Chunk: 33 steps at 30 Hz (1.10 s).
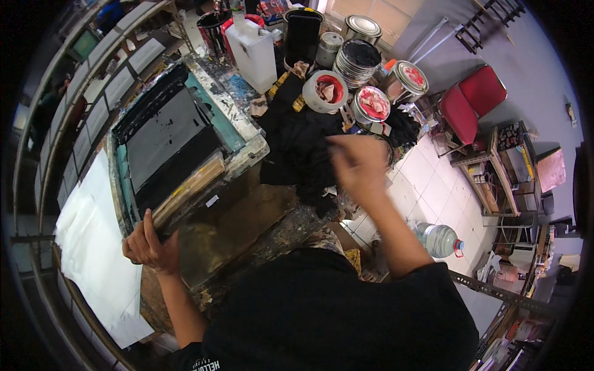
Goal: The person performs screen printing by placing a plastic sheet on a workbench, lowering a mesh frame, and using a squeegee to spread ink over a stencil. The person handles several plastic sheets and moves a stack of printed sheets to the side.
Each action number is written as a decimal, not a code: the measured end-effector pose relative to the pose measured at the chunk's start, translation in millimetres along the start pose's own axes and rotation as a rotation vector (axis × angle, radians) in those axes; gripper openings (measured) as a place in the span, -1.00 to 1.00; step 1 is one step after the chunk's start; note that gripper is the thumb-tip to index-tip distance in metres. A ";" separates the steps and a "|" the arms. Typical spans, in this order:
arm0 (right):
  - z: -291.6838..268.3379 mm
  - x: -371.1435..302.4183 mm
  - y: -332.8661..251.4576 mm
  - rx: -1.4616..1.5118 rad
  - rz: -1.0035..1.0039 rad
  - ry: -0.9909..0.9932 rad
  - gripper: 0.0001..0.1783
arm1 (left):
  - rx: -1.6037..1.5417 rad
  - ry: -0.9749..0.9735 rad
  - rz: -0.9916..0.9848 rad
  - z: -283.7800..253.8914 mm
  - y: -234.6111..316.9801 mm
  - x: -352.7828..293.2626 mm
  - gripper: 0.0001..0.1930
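Observation:
A screen printing frame point(249, 153) lies tilted at left, its mesh smeared with black ink and edged in teal. A wooden-handled squeegee point(193, 187) rests inside along the near side. My left hand point(153, 247) grips the frame's near left corner, fingers over the edge beside the squeegee's end. My right hand point(359, 166) is smeared by motion at the right edge of a crumpled black cloth point(296, 139); its fingers are too blurred to show whether they hold anything. Below the frame is a brown, glossy board point(238, 226).
Paint cans point(357, 62), a white tub point(324, 91) and a pale jerrycan point(250, 55) crowd the far side. White sheets point(99, 247) lie at left by a metal rack point(43, 154). A red chair point(473, 102) and a large water bottle point(438, 240) stand at right.

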State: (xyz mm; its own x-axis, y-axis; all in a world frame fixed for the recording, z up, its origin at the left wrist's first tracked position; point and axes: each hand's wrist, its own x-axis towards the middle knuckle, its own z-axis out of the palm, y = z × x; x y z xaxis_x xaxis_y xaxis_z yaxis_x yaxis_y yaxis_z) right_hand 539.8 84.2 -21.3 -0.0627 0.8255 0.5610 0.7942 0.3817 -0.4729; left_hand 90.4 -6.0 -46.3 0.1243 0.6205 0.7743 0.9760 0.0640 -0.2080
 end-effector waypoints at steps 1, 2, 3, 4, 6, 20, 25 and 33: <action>-17.2 -2.9 30.6 -0.143 0.069 -0.008 -0.74 | -0.031 -0.031 -0.008 2.2 -0.1 -4.7 -0.23; -30.0 -4.6 59.1 -0.251 0.251 -0.152 -0.76 | -0.056 -0.026 -0.007 2.9 0.5 -10.4 -0.25; -38.2 -10.8 80.6 -0.343 0.233 -0.124 -0.75 | -0.063 -0.026 -0.011 3.7 1.7 -16.3 -0.27; -41.6 -16.4 98.5 -0.509 0.359 -0.228 -0.69 | -0.074 -0.021 -0.030 3.1 2.9 -22.0 -0.28; -39.4 -28.6 121.5 -0.707 0.365 -0.356 -0.64 | -0.064 -0.090 -0.045 2.8 7.8 -32.1 -0.29; -31.6 -23.1 149.8 -0.504 0.470 -0.393 -0.75 | -0.096 -0.141 -0.104 8.4 20.1 -50.3 -0.31; -51.3 8.8 91.9 -0.256 0.408 -0.189 -0.73 | -0.051 -0.067 -0.098 16.6 24.0 -58.3 -0.68; 33.5 99.3 -67.3 0.077 -0.154 -0.391 -0.74 | -0.058 -0.019 -0.106 24.2 24.1 -61.2 -0.76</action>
State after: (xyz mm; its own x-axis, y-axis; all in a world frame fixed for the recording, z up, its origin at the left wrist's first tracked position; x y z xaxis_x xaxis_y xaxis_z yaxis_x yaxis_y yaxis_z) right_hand 459.9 154.3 43.5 -0.4130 0.8463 0.3364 0.7111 0.5304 -0.4615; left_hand 101.9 -23.4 -113.2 0.0173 0.6272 0.7786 0.9922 0.0852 -0.0907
